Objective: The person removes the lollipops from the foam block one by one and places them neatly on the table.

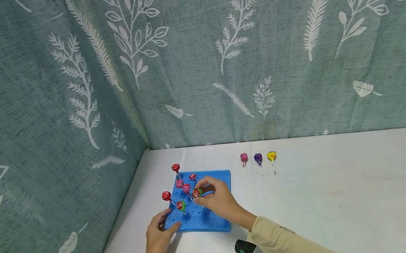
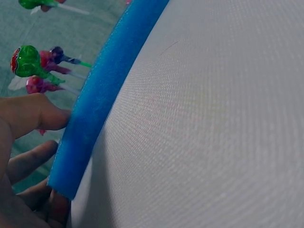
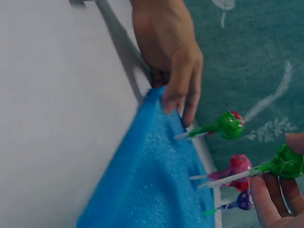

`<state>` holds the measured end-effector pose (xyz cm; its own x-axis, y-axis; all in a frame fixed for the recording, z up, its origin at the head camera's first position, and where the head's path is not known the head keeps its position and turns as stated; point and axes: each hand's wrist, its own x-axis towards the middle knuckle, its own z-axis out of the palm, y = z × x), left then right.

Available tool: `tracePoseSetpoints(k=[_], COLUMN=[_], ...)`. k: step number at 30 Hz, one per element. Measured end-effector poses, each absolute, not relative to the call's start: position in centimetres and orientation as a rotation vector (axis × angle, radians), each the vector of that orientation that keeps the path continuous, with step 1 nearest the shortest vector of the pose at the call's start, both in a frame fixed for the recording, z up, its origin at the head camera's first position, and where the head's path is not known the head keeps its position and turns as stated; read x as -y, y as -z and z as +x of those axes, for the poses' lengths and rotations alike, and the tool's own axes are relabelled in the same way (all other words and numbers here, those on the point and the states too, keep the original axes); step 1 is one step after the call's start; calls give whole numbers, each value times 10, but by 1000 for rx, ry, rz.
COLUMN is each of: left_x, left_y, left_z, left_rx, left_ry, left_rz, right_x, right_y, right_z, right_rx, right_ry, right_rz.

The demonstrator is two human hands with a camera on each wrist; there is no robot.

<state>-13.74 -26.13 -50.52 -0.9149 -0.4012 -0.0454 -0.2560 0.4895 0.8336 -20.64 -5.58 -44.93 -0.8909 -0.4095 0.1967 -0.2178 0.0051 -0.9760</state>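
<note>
A blue foam block [image 1: 216, 224] lies on the table with several wrapped lollipops standing in it by their sticks. My left hand [image 1: 156, 235] grips its near left corner, thumb and fingers on either side, as the left wrist view shows too. Over the block's middle, my right hand [image 1: 221, 200] pinches a green-and-red lollipop [image 3: 288, 162] by its wrapped head. Its white stick points at the foam, the tip right at the surface in the right wrist view. Another green-and-red lollipop [image 1: 181, 206] stands near the left hand, with pink lollipops [image 1: 186, 188] behind it.
Three lollipops, pink [image 1: 244, 158], purple [image 1: 258, 158] and yellow [image 1: 271, 156], lie in a row on the white table [image 1: 331, 195] beyond the block's right side. A red lollipop [image 1: 175, 167] leans out at the far left corner. Leaf-patterned curtain [image 1: 194, 59] encloses the back and left.
</note>
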Motion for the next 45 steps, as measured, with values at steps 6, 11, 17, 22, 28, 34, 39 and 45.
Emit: tracePoseSetpoints(k=[6,11,17,22,28,34,39,45], left_x=[263,261,258,257,257,258,255,253], left_y=[507,507,504,503,505,507,508,509], left_z=[-136,-134,-134,-133,-131,-133,-134,-134], left_rx=[2560,2529,2510,2500,2492,2492,2508,2510], left_ry=[1426,1453,1461,1467,1463,1456,1461,1441], left_rz=[600,604,601,617,638,609,612,623], right_x=[41,30,19,10,-3,-20,-34,-51], right_y=[420,412,412,414,415,412,427,434], right_z=[-197,-196,-202,-208,-213,-218,-231,-239], right_rx=[-2086,-2025,-1988,-1960,-1994,-2046,-2116,-2197], right_ry=[2019,2046,2051,2080,2093,2121,2172,2197], right_rz=[-718,-773,-827,-865,-830,-721,-656,-561])
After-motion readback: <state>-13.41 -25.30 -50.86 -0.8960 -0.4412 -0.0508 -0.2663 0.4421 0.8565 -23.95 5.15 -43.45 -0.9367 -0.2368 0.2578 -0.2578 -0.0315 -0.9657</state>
